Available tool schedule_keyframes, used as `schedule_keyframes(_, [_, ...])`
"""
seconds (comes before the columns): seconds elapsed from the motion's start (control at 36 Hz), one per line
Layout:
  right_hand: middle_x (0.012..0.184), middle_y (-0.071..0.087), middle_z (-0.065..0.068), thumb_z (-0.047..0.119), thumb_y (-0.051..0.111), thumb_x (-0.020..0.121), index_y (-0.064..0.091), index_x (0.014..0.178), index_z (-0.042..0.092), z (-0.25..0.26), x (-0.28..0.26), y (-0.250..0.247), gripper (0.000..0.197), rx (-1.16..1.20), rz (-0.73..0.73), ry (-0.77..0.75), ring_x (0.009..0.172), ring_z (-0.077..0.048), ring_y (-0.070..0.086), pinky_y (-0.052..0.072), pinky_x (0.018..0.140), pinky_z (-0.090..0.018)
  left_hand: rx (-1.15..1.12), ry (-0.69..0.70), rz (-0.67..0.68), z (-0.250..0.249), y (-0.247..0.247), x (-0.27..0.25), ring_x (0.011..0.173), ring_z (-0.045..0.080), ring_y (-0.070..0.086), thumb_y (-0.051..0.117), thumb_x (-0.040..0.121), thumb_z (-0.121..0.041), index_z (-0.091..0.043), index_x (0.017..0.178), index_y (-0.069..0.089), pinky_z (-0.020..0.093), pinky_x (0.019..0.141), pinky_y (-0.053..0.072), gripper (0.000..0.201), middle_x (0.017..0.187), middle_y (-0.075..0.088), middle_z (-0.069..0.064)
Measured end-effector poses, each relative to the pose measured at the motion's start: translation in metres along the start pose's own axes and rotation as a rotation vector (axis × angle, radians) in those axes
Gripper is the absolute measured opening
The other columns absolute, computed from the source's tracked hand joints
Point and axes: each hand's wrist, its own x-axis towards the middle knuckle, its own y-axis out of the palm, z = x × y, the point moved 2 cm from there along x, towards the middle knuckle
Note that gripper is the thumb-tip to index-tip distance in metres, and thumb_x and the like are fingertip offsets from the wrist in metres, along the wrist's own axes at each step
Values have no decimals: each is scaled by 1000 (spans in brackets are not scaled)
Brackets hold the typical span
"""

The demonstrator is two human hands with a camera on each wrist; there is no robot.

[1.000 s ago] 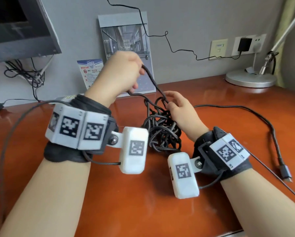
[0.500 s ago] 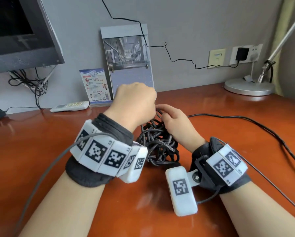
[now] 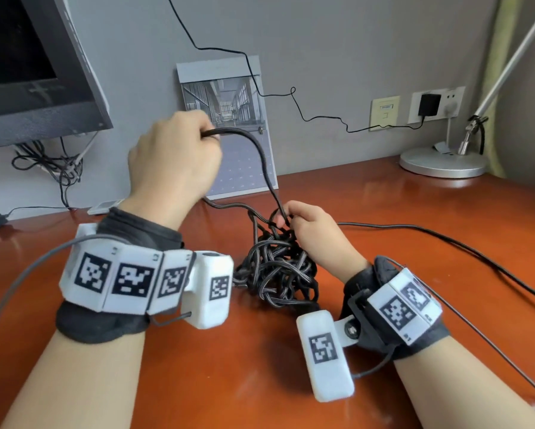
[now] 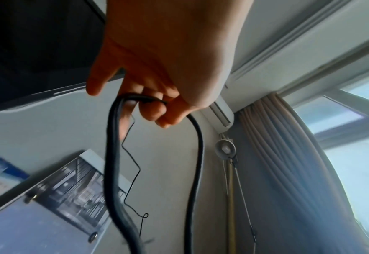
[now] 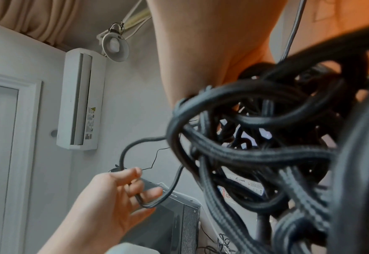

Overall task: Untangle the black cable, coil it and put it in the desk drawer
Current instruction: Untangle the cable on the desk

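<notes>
Gripping a raised loop of the black cable (image 3: 261, 156) in my left hand (image 3: 173, 159), I am holding it up in the upper middle of the head view, fingers curled round the strand so that it is arching over and dropping toward the knot. The left wrist view is showing the same thing: two runs of cable hanging down from my curled fingers (image 4: 155, 110).

My right hand (image 3: 314, 233) is sitting lower, right of centre in the head view, pinching strands at the top of the tangle and steadying it against the desk (image 3: 260, 382). Its fingertips are buried in the cords, so I cannot tell exactly which strand they are holding.

I am judging the task to be at an early stage. Most of the cable is lying as a dense knotted ball in the middle of the head view, between my two wrists, and it is filling the right half of the right wrist view. Only one loop is standing free of it, and a longer run is trailing off toward the right edge of the head view.

Nothing is coiled yet. The drawer is not showing in any view, so I cannot say whether it is standing open. Untangling, coiling and stowing are all remaining.
</notes>
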Motion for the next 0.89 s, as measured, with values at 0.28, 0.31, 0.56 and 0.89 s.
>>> schedule_keyframes(0.28, [69,53,-10,23,33,72,51,76,4,-2,0,-2,26,-100,-27,40,63,-23,39,32,60,-32,224,296,99,-8,13,-5,123,28,40,42,77,4,-15,120,53,63,108,15,49,125,49,10])
schedule_keyframes(0.31, [69,53,-10,17,35,78,51,77,3,-3,0,-3,21,-109,-25,41,63,-23,39,32,60,-32,235,450,24,-19,13,-10,124,25,39,39,74,6,-12,119,55,64,108,10,52,124,51,11])
schedule_keyframes(0.56, [69,58,-6,-1,38,83,60,82,2,2,-2,-4,22,-167,-59,-59,68,-28,46,29,60,-34,266,671,546,-50,52,-40,143,9,17,42,86,4,-25,136,40,43,117,-1,58,143,40,-10])
schedule_keyframes(0.89, [48,50,15,0,35,83,48,56,31,4,-4,-3,43,-117,-24,-59,47,-6,37,28,53,-27,329,579,404,-37,54,-35,110,14,38,47,94,-25,-30,90,52,31,82,23,8,92,50,-12])
